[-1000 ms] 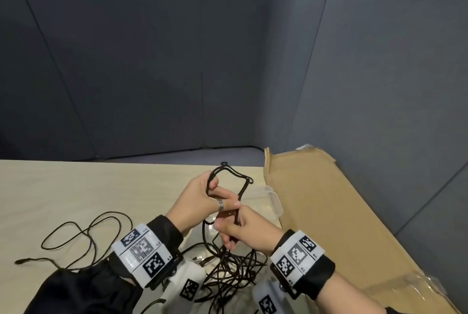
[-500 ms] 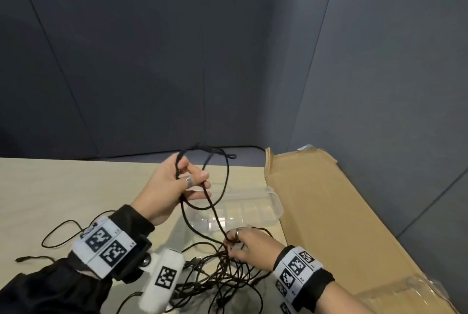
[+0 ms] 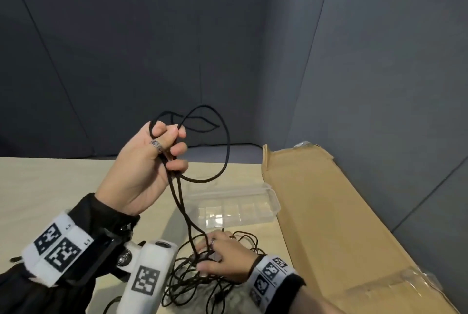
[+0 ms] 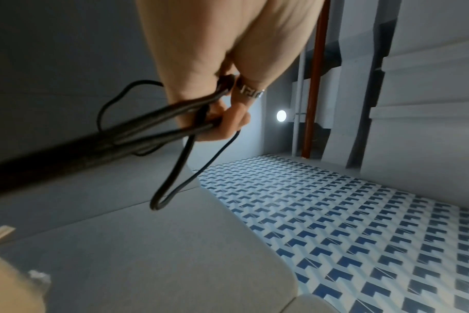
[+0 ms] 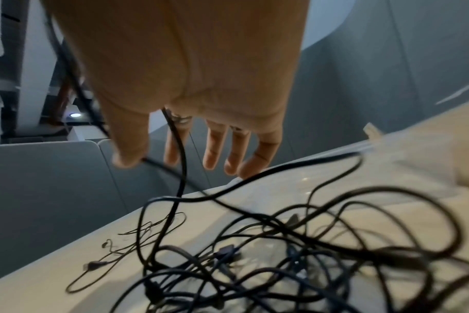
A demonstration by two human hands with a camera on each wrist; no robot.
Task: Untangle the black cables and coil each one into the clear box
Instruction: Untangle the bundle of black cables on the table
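My left hand is raised above the table and grips several loops of a black cable; in the left wrist view the fingers curl round the bunched strands. Two strands run from it down to the tangle of black cables on the table. My right hand lies over that tangle with straight, spread fingers, and a strand passes between thumb and forefinger. The clear box lies open just beyond the tangle, with no cable in it.
A flat brown cardboard sheet covers the table's right side, against the grey partition. A thinner black cable lies loose on the wooden table to the left. Grey partitions wall in the back.
My hands have parted. The left has risen up and to the left with the loops; the right has let go and dropped onto the tangle on the table.
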